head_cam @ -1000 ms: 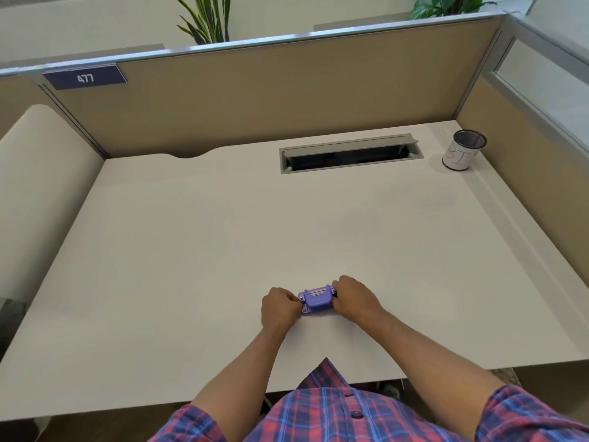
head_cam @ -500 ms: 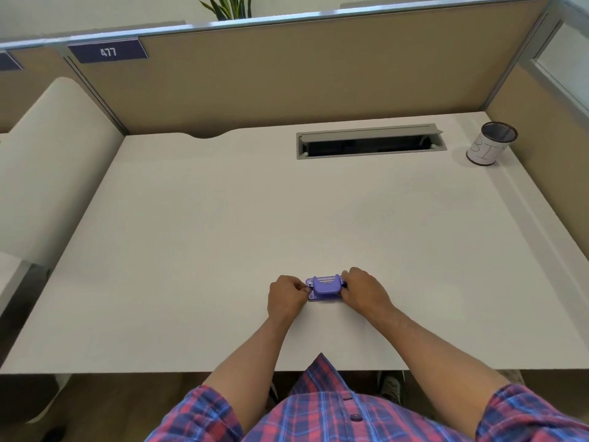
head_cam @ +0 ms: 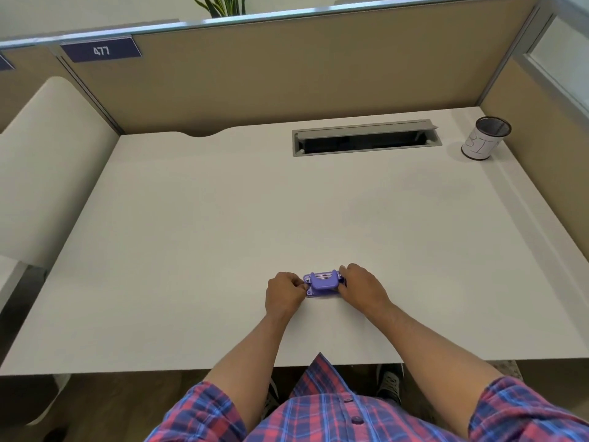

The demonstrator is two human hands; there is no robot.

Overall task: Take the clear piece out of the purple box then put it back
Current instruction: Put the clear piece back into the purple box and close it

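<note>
Purple box [head_cam: 322, 283] resting on the white desk [head_cam: 223, 218], near the front edge and roughly on the person's midline, held between both hands. Left hand [head_cam: 284, 295] curled against the box's left end, fingers closed on it; right hand [head_cam: 361, 287] wrapped over the right end, fingertips [head_cam: 343, 270] at the far right corner, likewise gripping the box. A raised purple block sits on the box's upper face, with a pale ridged strip along its far side. Whether the clear piece lies inside cannot be told at this size. At the back of the desk, a grey cable tray [head_cam: 366, 137] stands open; a white mesh-lined cup [head_cam: 485, 138] stands in the far right corner, well apart from the box. A tan partition [head_cam: 287, 68] carries a label reading 477 [head_cam: 101, 51].
</note>
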